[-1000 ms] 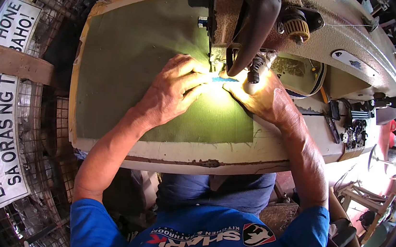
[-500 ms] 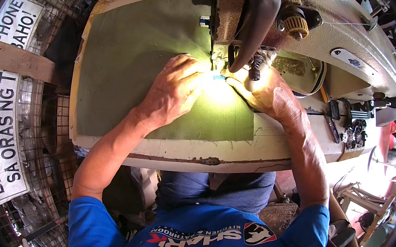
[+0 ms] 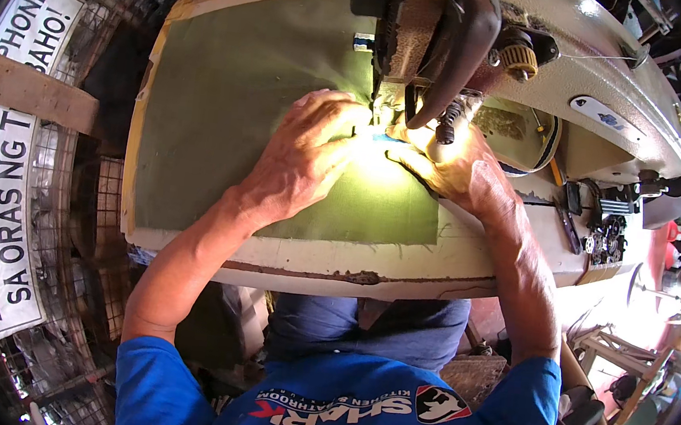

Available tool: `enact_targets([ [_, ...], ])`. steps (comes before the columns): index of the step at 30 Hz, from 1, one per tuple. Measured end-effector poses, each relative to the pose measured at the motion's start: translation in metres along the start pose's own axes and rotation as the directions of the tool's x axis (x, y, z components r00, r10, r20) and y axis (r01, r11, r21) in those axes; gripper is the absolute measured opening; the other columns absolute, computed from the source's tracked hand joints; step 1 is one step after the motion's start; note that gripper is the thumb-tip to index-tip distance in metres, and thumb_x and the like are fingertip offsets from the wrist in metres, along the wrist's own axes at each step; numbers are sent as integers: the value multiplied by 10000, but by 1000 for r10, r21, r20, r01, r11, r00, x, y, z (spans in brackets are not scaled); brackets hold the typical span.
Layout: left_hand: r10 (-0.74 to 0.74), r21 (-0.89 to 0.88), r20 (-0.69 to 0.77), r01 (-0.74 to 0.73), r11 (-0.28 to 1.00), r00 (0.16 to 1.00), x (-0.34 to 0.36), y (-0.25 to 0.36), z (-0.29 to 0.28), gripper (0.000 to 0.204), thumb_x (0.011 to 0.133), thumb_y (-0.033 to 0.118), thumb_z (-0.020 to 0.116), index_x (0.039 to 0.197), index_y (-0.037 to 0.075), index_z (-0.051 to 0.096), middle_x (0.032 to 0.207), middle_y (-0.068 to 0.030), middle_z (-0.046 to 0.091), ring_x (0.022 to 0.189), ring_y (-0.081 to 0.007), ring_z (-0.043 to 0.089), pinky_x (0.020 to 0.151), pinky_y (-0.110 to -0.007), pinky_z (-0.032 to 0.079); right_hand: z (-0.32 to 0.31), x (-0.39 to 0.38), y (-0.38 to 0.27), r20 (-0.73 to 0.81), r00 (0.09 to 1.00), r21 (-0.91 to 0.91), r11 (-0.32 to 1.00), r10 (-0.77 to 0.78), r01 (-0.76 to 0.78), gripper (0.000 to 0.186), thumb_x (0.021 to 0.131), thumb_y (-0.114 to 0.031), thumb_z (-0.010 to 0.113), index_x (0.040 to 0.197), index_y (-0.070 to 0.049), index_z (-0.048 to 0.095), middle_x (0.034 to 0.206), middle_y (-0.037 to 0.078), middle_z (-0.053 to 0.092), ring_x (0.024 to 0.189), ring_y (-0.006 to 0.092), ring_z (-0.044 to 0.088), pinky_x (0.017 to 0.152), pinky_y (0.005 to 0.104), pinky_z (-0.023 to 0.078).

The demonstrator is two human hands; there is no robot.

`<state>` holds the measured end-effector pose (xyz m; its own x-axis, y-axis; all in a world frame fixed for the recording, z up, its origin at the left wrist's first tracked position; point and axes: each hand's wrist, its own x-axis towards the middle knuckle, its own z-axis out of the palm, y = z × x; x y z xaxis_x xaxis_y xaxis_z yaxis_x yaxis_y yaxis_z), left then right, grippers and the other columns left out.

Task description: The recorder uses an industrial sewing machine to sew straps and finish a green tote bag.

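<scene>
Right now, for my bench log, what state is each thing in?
Sewing machine: lit below; running unclear
Thread: taut
Left hand: fingers bent, grip unclear
Right hand: partly hidden, grip unclear
Blue piece: between hands, partly hidden
Green sheet: spread flat
Table edge: chipped

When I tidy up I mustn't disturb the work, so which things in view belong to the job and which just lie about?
In use, it seems:
sewing machine
small blue piece between left hand and right hand
green sheet under the hands

Apparently lying about:
orange-handled tool
slim dark tool
cluster of dark parts
</scene>
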<state>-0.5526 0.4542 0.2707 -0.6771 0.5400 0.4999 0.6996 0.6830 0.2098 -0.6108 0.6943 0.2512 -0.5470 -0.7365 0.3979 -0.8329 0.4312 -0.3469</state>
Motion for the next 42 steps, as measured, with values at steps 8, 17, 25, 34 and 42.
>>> enact_targets([
  [8,7,-69,43,-4,998,999,-2,-4,3,274,791,36,630,1062,20,664,1120,-102,622,1121,-271,579,1032,-454,460,11,0,1,-136,989,-66,997,-52,43,143,800,-220,663,838,-82,672,699,113,581,690,319,584,621,435,471],
  [17,42,-129,37,-37,991,998,6,-16,2,284,769,26,635,1049,1,670,1073,-122,629,1074,-296,593,967,-403,503,8,0,-3,-129,992,-66,998,12,-20,155,776,-200,685,829,-54,686,769,126,604,785,341,599,665,466,481],
  [25,22,-120,13,-21,993,1000,8,-16,-1,297,741,29,659,1036,-4,672,1070,-119,635,1057,-292,597,934,-382,521,4,7,-9,-191,981,-32,998,44,-51,138,703,-140,661,754,-14,637,747,137,594,782,359,609,680,463,504],
  [34,-51,-98,-25,49,994,998,9,-8,4,288,732,27,668,1020,13,675,1045,-102,623,1039,-287,598,913,-376,528,-5,8,-16,-184,977,-77,989,108,-124,128,703,-137,645,739,-18,617,766,133,592,773,349,609,679,458,509],
  [42,15,-112,17,-13,994,1000,7,-17,0,328,725,1,656,1052,5,675,1098,-125,633,1088,-309,590,957,-410,512,11,4,2,-109,994,-76,997,-20,11,106,703,-146,653,708,-51,607,707,103,576,721,332,597,642,461,482],
])
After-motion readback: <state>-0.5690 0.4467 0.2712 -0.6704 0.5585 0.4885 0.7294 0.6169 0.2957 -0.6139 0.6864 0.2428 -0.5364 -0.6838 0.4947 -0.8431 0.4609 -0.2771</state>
